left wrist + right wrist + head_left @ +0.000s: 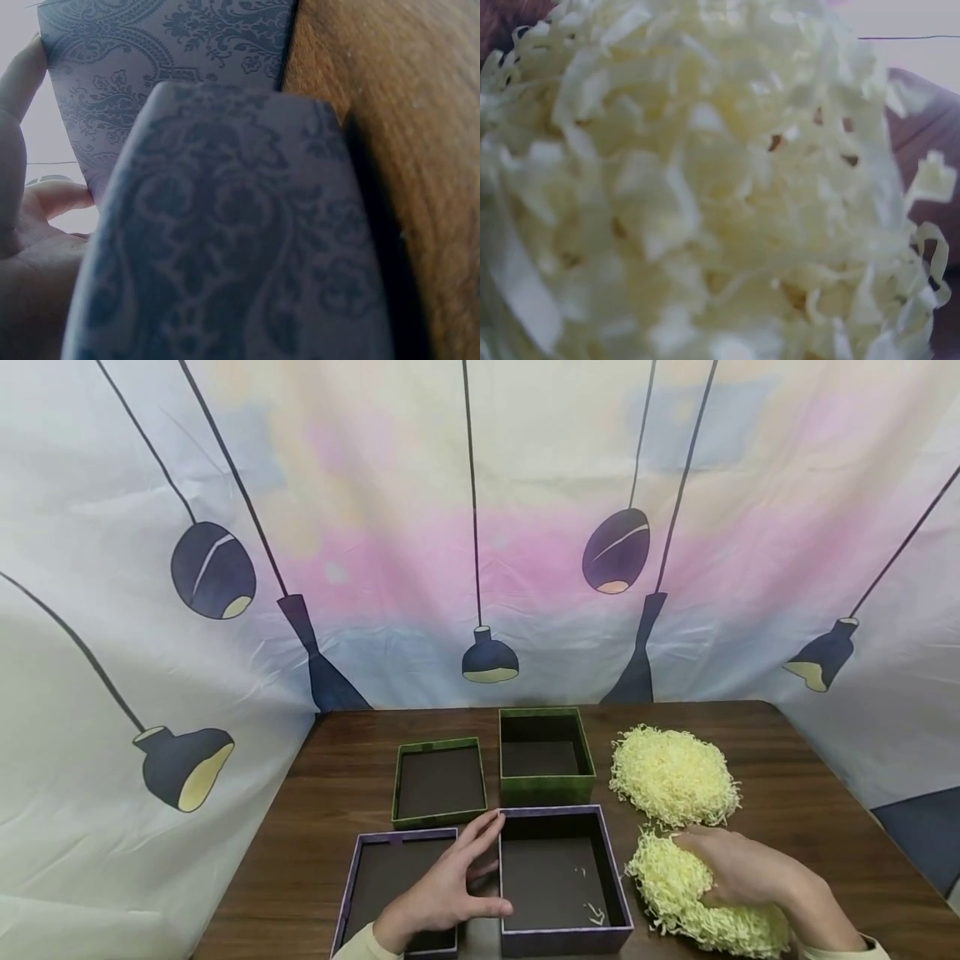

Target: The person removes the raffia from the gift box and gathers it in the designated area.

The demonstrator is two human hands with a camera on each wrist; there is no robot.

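Note:
A purple-rimmed box (551, 932) stands at the front middle of the table, with a few loose pale shreds on its dark floor. My left hand (450, 889) touches its left rim, fingers extended and thumb spread toward the front corner. In the left wrist view, fingers of this hand (22, 210) lie against a patterned box wall (112, 97). To the right, my right hand (750, 872) grips into a heap of pale yellow shredded paper (667, 872), its fingertips hidden. Shredded paper (705, 187) fills the right wrist view.
Left of the box lies a shallow purple-rimmed lid (405, 837), partly behind the left hand. Behind stand a green box (547, 789) and a shallow green lid (438, 819). A second heap of shredded paper (675, 772) sits at the back right of the wooden table (300, 827).

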